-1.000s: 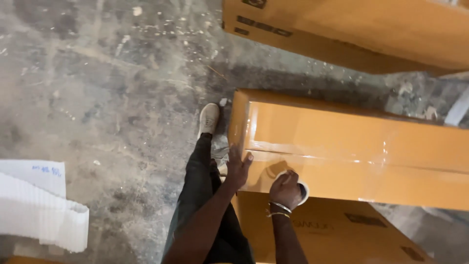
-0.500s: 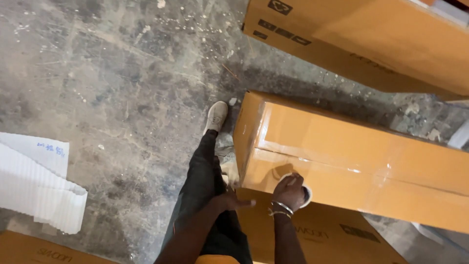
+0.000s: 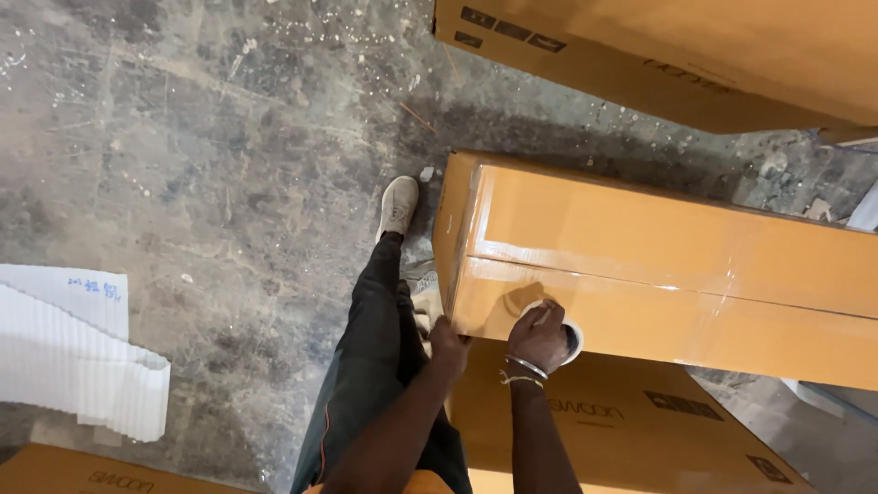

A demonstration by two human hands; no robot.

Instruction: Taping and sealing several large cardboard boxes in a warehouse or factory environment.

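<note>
The right hand (image 3: pixel 540 337) curls its grip around a roll of clear tape (image 3: pixel 569 340), fingers pressed together on the roll and holding it flat against the near side of a long cardboard box (image 3: pixel 677 247). That box lies across the right half of the scene, its top and seam shiny with tape, and rests on a second cardboard box (image 3: pixel 622 421) lower down. The left hand (image 3: pixel 448 340) sits at the near left corner of the long box; its grip is turned away, so I cannot tell whether it is spread or closed. A pale shoe (image 3: pixel 397 206) stands on the concrete floor (image 3: pixel 201 165) just left of the box. White corrugated sheets (image 3: pixel 82 366) lie at far left, well apart.
</note>
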